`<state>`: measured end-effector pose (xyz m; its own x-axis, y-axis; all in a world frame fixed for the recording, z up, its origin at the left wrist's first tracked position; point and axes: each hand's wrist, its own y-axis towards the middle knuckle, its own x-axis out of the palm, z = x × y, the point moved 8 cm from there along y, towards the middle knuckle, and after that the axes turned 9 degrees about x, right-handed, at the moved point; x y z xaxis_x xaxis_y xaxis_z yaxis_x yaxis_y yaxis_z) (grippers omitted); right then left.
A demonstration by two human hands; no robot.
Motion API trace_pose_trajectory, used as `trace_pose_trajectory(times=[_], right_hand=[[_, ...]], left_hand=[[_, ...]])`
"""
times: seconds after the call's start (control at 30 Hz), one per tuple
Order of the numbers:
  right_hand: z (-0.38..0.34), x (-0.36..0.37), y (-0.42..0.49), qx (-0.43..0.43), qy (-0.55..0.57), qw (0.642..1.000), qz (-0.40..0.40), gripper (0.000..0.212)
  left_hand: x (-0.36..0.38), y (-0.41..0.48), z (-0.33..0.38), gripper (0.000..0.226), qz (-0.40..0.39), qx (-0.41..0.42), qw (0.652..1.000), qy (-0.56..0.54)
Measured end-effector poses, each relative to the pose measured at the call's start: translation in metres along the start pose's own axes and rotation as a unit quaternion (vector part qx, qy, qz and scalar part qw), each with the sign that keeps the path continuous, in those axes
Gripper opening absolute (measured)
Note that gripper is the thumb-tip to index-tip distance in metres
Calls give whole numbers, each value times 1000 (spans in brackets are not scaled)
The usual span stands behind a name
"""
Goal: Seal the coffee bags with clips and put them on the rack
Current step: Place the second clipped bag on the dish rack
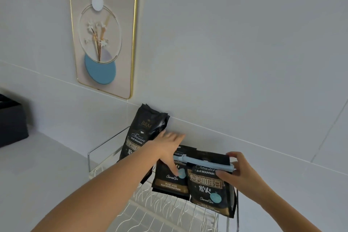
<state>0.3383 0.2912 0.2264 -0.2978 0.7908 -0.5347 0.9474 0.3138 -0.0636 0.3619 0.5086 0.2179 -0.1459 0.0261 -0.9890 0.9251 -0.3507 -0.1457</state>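
Observation:
Three black coffee bags stand in a white wire rack [165, 213] against the wall. The tall left bag [143, 133] leans back, its top unclipped. My left hand [169, 147] reaches over the rack, fingers spread, thumb pressing the front of the middle bag [169, 181] and fingertips near the tall bag. The right bag [209, 188] carries a light blue clip [205, 163] across its folded top. My right hand [237, 171] grips that bag's right upper edge at the clip's end. A second blue clip [178, 154] shows on the middle bag, partly hidden by my left hand.
A gold-framed wall picture [103, 34] hangs above the rack. A black box [11, 124] sits at the left on the grey counter [47, 165]. The tiled wall stands directly behind the bags.

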Motion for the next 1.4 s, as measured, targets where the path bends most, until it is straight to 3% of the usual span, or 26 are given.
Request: trace_pose_trajectory(times=[0.07,0.13,0.2,0.33,0.5,0.63,0.73,0.83,0.97,1.13,1.4], right_hand=[[-7,0,1,-13,-31,999,-5,46],[-12,-2,-1,-43,-50,998,8,36],[-15,-9,-3,-68,-51,995,46,23],[-16,-18,-6,-78,-43,991,98,7],[-9,-26,-9,-76,-24,987,139,6],[-6,-26,-9,-77,-12,986,150,15],[-4,-27,-8,-72,3,986,152,17],[-1,-30,-7,-62,38,985,155,14],[7,-30,-10,-50,86,982,163,13],[10,-29,-17,-53,99,979,171,11],[10,-29,-18,-54,101,982,151,6]], left_hand=[[4,8,-2,111,-15,-5,1000,-25],[5,13,-1,82,3,3,999,-48],[3,11,0,70,29,22,999,-35],[4,0,1,65,84,46,995,11],[0,-13,4,58,125,75,987,61],[-11,-16,15,51,116,123,977,127],[-15,-19,11,56,81,109,985,104],[-4,-18,2,77,6,57,998,15],[4,-11,10,113,-16,40,995,89],[10,-5,17,93,-59,46,991,113],[7,-6,27,78,-115,53,983,136]])
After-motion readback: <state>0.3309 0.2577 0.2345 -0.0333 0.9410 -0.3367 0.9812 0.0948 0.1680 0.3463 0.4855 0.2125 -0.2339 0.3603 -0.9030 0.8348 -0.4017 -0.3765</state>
